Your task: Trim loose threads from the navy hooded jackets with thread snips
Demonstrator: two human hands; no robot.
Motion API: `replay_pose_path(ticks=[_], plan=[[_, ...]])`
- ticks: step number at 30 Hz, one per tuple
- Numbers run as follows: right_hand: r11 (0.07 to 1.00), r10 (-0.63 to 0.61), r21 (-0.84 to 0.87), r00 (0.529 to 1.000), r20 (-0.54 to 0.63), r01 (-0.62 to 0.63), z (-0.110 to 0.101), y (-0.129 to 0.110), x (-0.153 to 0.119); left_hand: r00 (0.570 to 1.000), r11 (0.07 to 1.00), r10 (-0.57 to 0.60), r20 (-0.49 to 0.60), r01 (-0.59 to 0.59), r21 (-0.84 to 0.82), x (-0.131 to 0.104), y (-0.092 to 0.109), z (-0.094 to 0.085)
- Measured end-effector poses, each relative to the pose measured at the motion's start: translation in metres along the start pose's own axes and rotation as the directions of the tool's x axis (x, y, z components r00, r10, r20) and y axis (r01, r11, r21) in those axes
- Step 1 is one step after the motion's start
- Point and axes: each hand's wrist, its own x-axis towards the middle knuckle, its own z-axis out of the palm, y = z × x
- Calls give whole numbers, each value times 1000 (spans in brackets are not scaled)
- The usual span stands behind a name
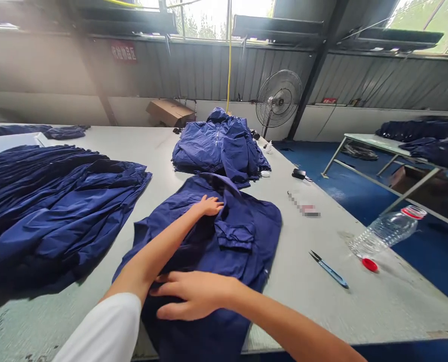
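Observation:
A navy blue jacket (263,221) lies spread on the table in front of me, its cuff folded over near the middle. My left hand (207,205) reaches across to the upper part of the jacket and rests on the cloth with fingers stretched out. Lower down, my right hand (195,295) lies over the fabric, palm down and fingers spread, pointing left beneath my left forearm. Part of the jacket is hidden under both arms. Just behind it sits a stack of folded navy jackets (208,143).
A heap of navy garments (58,211) covers the table's left side. To the right are thread snips (330,270), a tilted clear plastic bottle (387,231), a red cap (369,265) and a small black object (298,174). A fan (279,100) stands behind the white table (295,311).

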Motion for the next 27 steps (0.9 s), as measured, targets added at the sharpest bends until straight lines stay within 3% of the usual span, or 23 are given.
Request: replay_pose_path(ticks=[2, 3, 4, 7, 9, 11, 15, 18, 20, 23, 25, 27], plan=[[996, 56, -68, 996, -71, -61, -22, 15, -23, 997, 998, 67, -47, -66, 7, -30, 17, 7], [959, 214, -149, 961, -174, -241, -33, 27, -40, 993, 997, 83, -83, -83, 13, -51, 25, 14], [851, 393, -238, 869, -301, -468, -42, 40, -57, 989, 996, 88, -117, -87, 18, -73, 32, 23], [654, 586, -254, 689, -426, -713, -53, 83, -105, 939, 980, 195, -283, -196, 26, -139, 43, 57], [563, 666, -254, 614, -424, -786, -47, 103, -122, 925, 966, 254, -283, -255, 34, -169, 35, 78], [512, 702, -265, 576, -420, -817, -36, 109, -126, 932, 962, 272, -238, -271, 38, -185, 11, 88], [490, 698, -283, 565, -439, -825, -7, 86, -110, 914, 921, 387, -118, -377, 100, -196, -57, 76], [502, 697, -251, 559, -449, -828, 14, 58, -99, 890, 889, 446, -93, -427, 167, -208, -87, 57], [539, 702, -210, 573, -423, -815, 21, 45, -97, 898, 892, 429, -95, -404, 203, -219, -87, 50], [660, 677, -118, 655, -335, -742, 10, 36, -106, 929, 913, 358, -94, -327, 245, -238, -69, 45], [738, 635, -36, 711, -302, -674, -17, 37, -118, 946, 932, 305, -111, -273, 238, -248, -58, 39], [771, 608, 48, 712, -353, -635, -55, 43, -134, 962, 971, 209, -177, -182, 157, -257, -59, 26]])
